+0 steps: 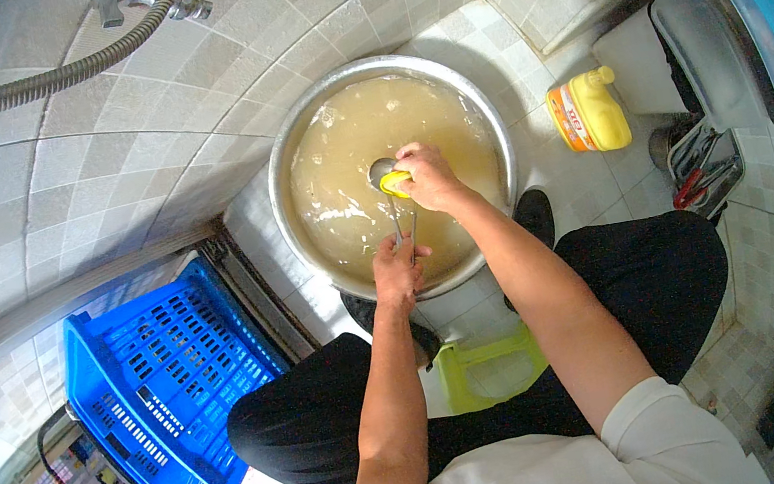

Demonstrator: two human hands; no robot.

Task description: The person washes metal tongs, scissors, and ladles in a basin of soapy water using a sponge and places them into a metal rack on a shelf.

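A large round metal basin (pixel 280 183) of cloudy, yellowish water stands on the tiled floor before me. Over the water, my left hand (pixel 397 271) grips two thin metal handles. One of them leads up to a metal spoon or ladle bowl (pixel 382 171); whether both belong to one utensil, such as tongs, I cannot tell. My right hand (pixel 428 176) pinches a yellow scrubbing pad (pixel 394 183) against the edge of that bowl. Both hands are above the waterline.
To the right stand a yellow detergent jug (pixel 594 114) and a rack of utensils (pixel 707 164), with trays (pixel 707 54) leaning behind. A blue plastic crate (pixel 176 397) lies left. Between my legs is a green plastic stool (pixel 481 356). A flexible hose (pixel 65 76) hangs along the tiled wall.
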